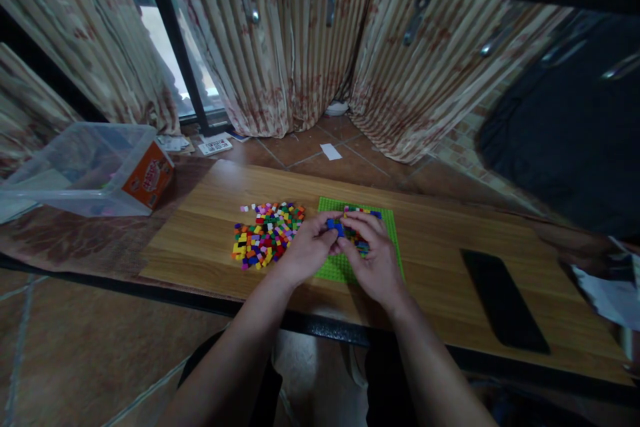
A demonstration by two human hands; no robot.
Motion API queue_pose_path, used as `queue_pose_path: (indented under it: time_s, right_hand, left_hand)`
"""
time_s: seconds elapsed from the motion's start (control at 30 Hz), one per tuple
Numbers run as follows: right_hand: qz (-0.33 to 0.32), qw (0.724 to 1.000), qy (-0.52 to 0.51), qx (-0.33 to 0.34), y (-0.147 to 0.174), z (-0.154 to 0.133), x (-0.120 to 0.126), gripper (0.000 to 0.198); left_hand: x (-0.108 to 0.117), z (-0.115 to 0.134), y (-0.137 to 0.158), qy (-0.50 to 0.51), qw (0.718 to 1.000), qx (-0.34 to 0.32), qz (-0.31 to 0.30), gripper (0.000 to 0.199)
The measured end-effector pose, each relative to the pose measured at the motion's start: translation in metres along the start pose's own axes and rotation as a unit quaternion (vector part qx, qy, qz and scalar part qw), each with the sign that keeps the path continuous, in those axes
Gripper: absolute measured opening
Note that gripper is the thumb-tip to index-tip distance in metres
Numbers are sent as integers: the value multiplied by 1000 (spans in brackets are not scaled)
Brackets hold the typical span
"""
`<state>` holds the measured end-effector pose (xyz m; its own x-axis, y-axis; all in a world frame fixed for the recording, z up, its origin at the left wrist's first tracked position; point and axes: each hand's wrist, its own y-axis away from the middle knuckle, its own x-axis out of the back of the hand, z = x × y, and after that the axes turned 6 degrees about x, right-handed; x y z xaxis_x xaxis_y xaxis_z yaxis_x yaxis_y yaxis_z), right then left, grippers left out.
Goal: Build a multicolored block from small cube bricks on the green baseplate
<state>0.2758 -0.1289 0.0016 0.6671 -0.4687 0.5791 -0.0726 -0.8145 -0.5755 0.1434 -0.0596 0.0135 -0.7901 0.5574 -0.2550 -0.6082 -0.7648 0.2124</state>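
Both hands meet over a green studded baseplate point(330, 272) on the wooden board. Between the fingertips of my left hand point(311, 245) is a small blue toy brick point(336, 227). My right hand point(373, 253) has its thumb and forefinger closed at the right side of the same brick. Behind the right hand, small coloured bricks point(361, 211) sit on the plate, partly hidden by the fingers. To the left of my left hand lies a loose pile of multicoloured bricks point(265, 237).
A clear plastic bin point(100, 203) with an orange label stands at the left. A flat black phone-like slab point(503, 300) lies on the wooden board point(435, 240) at the right. Striped curtains point(300, 47) hang beyond, and papers point(607, 290) lie at the far right.
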Motion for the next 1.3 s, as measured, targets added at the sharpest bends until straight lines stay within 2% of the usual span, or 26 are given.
queue_pose_path:
  time_s: [0.13, 0.27, 0.5, 0.63, 0.73, 0.93, 1.07, 1.3]
  right_hand:
    - [-4, 1000, -11, 3, 0, 3, 0, 25]
    - [24, 1000, -13, 0, 0, 8, 2, 22]
    - [49, 999, 15, -10, 0, 8, 10, 18]
    - [65, 996, 47, -34, 3, 15, 22, 16]
    - [79, 992, 64, -75, 10, 25, 39, 18]
    - [27, 980, 63, -185, 22, 31, 67, 28]
    - [-3, 978, 48, -203, 25, 28, 68, 26]
    - [-10, 977, -6, -212, 28, 36, 59, 23]
  left_hand:
    - [1, -1, -1, 37, 999, 7, -12, 41]
    - [1, 2, 2, 47, 998, 37, 2, 44]
    - [1, 7, 4, 59, 995, 66, 34, 33]
    - [2, 6, 2, 16, 998, 48, 35, 24]
    - [5, 1, -1, -38, 999, 22, 32, 17]
    - [7, -14, -6, -181, 981, -72, 14, 17]
    - [1, -16, -6, -217, 972, -86, 32, 24]
    - [-4, -17, -7, -207, 976, -52, 29, 30]
